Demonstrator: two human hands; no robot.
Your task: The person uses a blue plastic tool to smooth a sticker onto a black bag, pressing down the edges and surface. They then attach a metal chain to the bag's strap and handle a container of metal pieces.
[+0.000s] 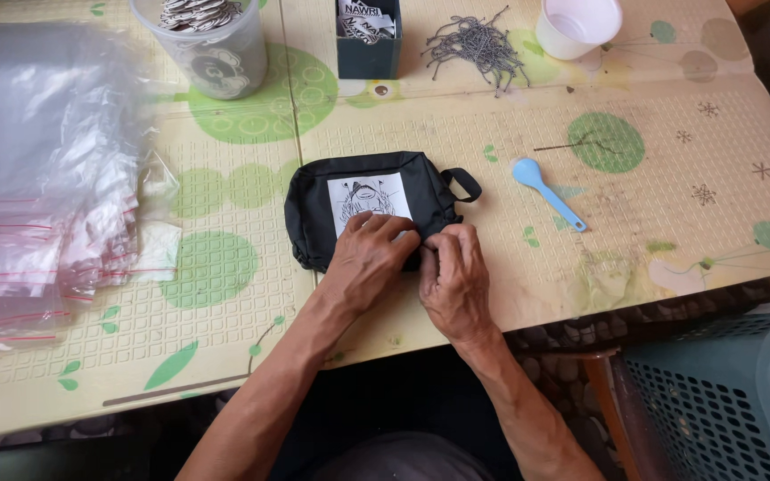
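A small black fabric pouch (314, 200) with a white printed patch and a side loop lies on the table's patterned mat (456, 134). My left hand (369, 258) rests on the pouch's near edge, fingers curled over the fabric just below the patch. My right hand (454, 276) sits beside it at the pouch's near right corner, fingertips pinched on the edge. Both hands touch each other over the pouch's lower rim, hiding that part of it.
A stack of clear zip bags (37, 178) lies at left. At the back stand a clear plastic tub of tags (211, 49), a dark box of cards (369, 40), a pile of ball chains (479, 44) and a white cup (577, 25). A blue spoon (545, 191) lies right; a teal basket (724, 401) sits below.
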